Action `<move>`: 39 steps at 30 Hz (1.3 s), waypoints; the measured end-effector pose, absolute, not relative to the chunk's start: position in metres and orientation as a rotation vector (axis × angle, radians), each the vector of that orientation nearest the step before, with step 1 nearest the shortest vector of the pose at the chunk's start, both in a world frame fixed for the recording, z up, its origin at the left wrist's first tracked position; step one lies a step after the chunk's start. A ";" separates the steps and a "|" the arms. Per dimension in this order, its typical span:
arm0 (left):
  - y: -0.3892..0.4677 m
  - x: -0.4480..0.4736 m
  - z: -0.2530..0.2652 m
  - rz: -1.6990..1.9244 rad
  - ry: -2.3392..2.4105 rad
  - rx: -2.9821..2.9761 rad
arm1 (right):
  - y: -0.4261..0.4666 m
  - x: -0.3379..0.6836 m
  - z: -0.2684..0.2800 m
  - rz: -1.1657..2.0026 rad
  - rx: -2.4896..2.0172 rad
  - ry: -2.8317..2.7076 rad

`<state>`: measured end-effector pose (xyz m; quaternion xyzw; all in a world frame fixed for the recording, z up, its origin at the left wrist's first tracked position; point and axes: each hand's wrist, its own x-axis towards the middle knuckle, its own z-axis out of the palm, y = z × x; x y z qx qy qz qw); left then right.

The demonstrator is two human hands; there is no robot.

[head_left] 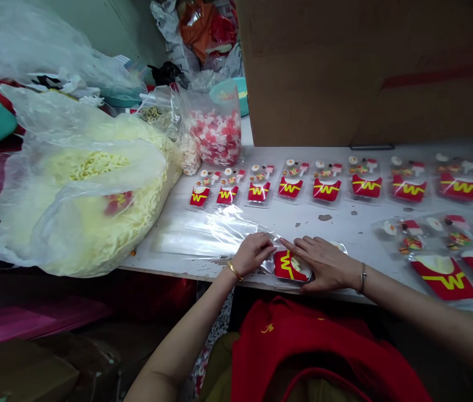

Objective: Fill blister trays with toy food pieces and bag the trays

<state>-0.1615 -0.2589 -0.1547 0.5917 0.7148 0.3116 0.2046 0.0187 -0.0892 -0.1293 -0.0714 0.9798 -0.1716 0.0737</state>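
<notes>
Near the table's front edge lies a red toy fries box with a yellow W and pale pieces at its opening. My right hand covers its right end, the index finger stretched along the far side and the thumb at the near side, gripping it. My left hand is closed at the box's left end, its fingertips pinching clear film that seems to belong to a plastic bag. What lies under both palms is hidden. A stack of flat clear plastic bags spreads out to the left of my left hand.
Behind my hands runs a row of packed red fries-box sets; more packed sets lie at right. A large bag of pale yellow pieces and a bag of red-and-white pieces stand left. A cardboard box blocks the back.
</notes>
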 end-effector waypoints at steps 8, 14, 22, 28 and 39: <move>-0.267 -0.134 -0.134 0.605 2.257 1.771 | -0.101 0.010 -0.131 -0.456 -0.181 2.941; -0.270 -0.118 -0.144 0.493 2.570 1.705 | -0.108 0.015 -0.131 -0.485 -0.107 2.966; -0.303 -0.118 -0.150 0.270 2.774 1.510 | -0.114 0.012 -0.134 -0.460 0.049 3.009; -0.299 -0.098 -0.149 0.431 2.765 1.409 | -0.120 0.014 -0.135 -0.398 0.220 3.005; -0.273 -0.077 -0.119 0.318 2.344 1.770 | -0.114 0.017 -0.138 -0.430 0.089 3.087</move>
